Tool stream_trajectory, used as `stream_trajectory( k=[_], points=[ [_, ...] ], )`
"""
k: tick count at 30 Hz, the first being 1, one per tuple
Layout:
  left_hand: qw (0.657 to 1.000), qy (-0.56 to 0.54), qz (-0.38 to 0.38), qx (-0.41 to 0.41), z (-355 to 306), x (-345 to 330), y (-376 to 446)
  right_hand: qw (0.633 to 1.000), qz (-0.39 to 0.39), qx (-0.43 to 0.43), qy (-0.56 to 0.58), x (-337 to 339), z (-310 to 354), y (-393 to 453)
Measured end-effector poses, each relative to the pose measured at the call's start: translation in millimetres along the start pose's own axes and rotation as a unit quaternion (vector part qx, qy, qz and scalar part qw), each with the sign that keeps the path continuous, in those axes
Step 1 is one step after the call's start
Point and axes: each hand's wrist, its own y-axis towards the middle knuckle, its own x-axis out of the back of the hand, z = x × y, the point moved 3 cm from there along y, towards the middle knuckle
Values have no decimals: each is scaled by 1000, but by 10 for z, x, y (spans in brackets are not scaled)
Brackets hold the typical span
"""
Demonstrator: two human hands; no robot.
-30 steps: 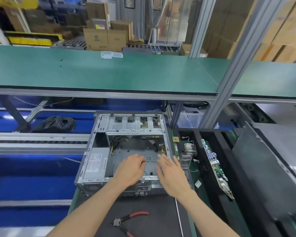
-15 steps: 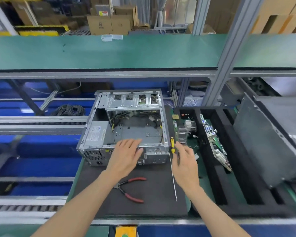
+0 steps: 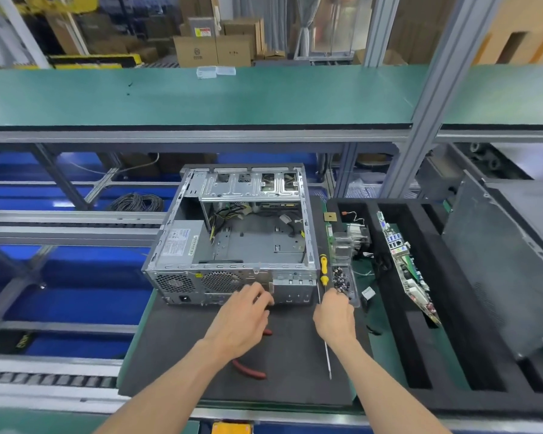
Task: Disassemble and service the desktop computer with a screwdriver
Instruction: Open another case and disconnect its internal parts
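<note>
Black mat (image 3: 176, 364): pliers (image 3: 251, 369) under left hand (image 3: 243, 321).

Red-handled pliers (image 3: 250, 369), cardboard boxes (image 3: 217, 50)

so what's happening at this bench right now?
A person is stripping down a desktop case that lies open on a black foam mat. The motherboard is already out, propped in the foam tray on the right. The left hand rests at the case's rear panel, above red-handled pliers. The right hand is over the long screwdriver lying beside the case, near a clear box of screws; whether it grips the shaft is unclear.
</note>
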Motion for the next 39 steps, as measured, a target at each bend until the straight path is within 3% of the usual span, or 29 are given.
stream_trajectory(
  k=[10, 14, 21, 26, 29, 33, 37, 39],
  points=[
    [995, -16, 70, 66, 132, -147, -36, 995, 13, 12, -95, -73, 76, 148],
    [995, -31, 69, 68, 121, -186, -35, 998, 32, 3, -54, -108, -6, 146],
    [994, -97, 25, 51, -1, -87, 71, 999, 0, 0, 33, 35, -38, 101],
    [977, -202, -70, 21, -277, 156, 255, 994, -77, 31, 67, 271, -59, -50],
    [940, -311, -117, 78, -441, 334, 473, 984, -139, 60, 89, 438, -39, -110],
    [857, -461, -161, 167, -642, 605, 828, 962, -219, 120, 113, 676, 133, -184],
    [788, -561, -72, 244, -733, 748, 1157, 937, -230, 217, 145, 791, 372, -301],
    [720, -647, -15, 252, -752, 782, 1256, 925, -206, 268, 173, 765, 483, -345]
  ],
)
